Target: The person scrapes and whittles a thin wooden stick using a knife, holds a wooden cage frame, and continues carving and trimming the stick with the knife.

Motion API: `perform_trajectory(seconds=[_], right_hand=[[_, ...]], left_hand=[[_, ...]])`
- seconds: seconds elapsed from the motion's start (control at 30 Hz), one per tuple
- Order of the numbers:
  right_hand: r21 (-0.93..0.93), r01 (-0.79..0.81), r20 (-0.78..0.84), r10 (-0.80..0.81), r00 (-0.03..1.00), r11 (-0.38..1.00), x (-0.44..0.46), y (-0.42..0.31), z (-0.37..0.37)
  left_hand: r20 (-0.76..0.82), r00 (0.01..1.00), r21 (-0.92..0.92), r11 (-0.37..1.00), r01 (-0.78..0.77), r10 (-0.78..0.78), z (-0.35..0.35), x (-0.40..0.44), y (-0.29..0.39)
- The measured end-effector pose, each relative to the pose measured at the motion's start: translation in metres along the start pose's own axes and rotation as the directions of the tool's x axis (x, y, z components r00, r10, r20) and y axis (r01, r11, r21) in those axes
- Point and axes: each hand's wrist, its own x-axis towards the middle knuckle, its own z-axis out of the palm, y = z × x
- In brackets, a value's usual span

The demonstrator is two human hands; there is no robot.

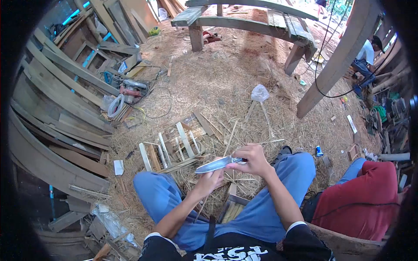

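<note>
My right hand (253,160) is closed round the handle of a knife (214,165). Its broad, shiny blade points left, just above my left hand (210,182). The left fingers are curled together below the blade, apparently round a thin wooden strip (230,138) that slants up past the knife; the blade partly hides the grip. Between my legs lies a small wooden frame with yellowish slats (233,211). In front of my left knee rests a slatted wooden piece (183,139) on the shavings.
Wooden boards (65,126) lean along the left, near a power tool (133,89) with cables. A wooden bench (244,24) stands ahead, and a slanted post (335,61) rises at right. A person in red (361,200) sits close by; another person (367,58) crouches farther off.
</note>
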Motion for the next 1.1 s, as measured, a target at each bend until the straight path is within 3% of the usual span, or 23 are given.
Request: perform_trajectory(seconds=[0.07,0.1,0.13,0.2,0.23,0.33,0.37,0.5,0.63,0.73,0.87,0.9,1.0,1.1], right_hand=[[-0.078,0.025,-0.035,-0.028,0.999,0.997,-0.005,0.01,-0.005],[-0.098,-0.228,-0.229,0.2,0.952,0.969,-0.015,0.032,-0.009],[-0.073,-0.466,-0.417,0.398,0.817,0.882,-0.025,0.059,-0.021],[-0.044,-0.753,-0.589,0.591,0.551,0.657,-0.021,0.088,-0.075],[-0.107,-0.728,-0.546,0.572,0.613,0.677,-0.019,0.078,-0.077],[-0.246,-0.615,-0.368,0.515,0.774,0.749,-0.03,0.047,-0.067],[-0.239,-0.582,-0.312,0.507,0.804,0.777,-0.035,0.037,-0.055],[-0.139,-0.444,-0.131,0.428,0.894,0.885,-0.028,0.022,-0.022],[-0.04,-0.425,0.037,0.427,0.904,0.904,-0.017,0.007,-0.002],[0.063,-0.317,0.063,0.313,0.948,0.946,-0.012,0.001,0.011],[0.031,-0.221,0.101,0.217,0.971,0.975,-0.002,-0.009,0.02],[0.046,-0.216,0.085,0.211,0.974,0.975,-0.001,-0.01,0.023],[0.067,-0.244,0.133,0.234,0.963,0.967,0.003,-0.007,0.019],[0.0,-0.071,-0.003,0.071,0.997,0.997,0.008,-0.003,0.01]], left_hand=[[0.065,0.998,-0.045,0.999,0.002,0.001,-0.009,-0.006,0.001],[0.099,0.995,-0.068,0.998,0.006,0.001,-0.012,-0.01,0.0],[0.172,0.985,-0.068,0.998,0.018,-0.006,-0.008,-0.017,-0.006],[0.325,0.945,-0.056,0.997,0.046,-0.025,0.0,-0.037,-0.022],[0.201,0.98,0.02,1.0,-0.01,0.006,-0.005,-0.031,-0.021],[-0.043,0.998,-0.199,0.98,0.025,-0.034,-0.03,-0.011,0.0],[-0.035,0.999,-0.32,0.947,0.01,-0.023,-0.031,-0.012,0.008],[-0.136,0.991,-0.337,0.941,-0.041,-0.006,-0.036,-0.016,-0.004],[-0.141,0.988,-0.326,0.945,0.008,-0.057,-0.029,-0.012,0.0],[-0.153,0.986,-0.3,0.954,0.012,-0.061,-0.023,-0.002,-0.002],[-0.077,0.995,-0.277,0.96,0.044,-0.068,-0.017,0.005,-0.01],[-0.119,0.991,-0.249,0.968,0.022,-0.053,-0.011,0.004,-0.006],[-0.206,0.975,-0.018,0.996,-0.088,0.083,-0.008,0.006,-0.007],[-0.196,0.972,0.055,0.991,-0.122,0.13,-0.008,0.008,-0.017]])
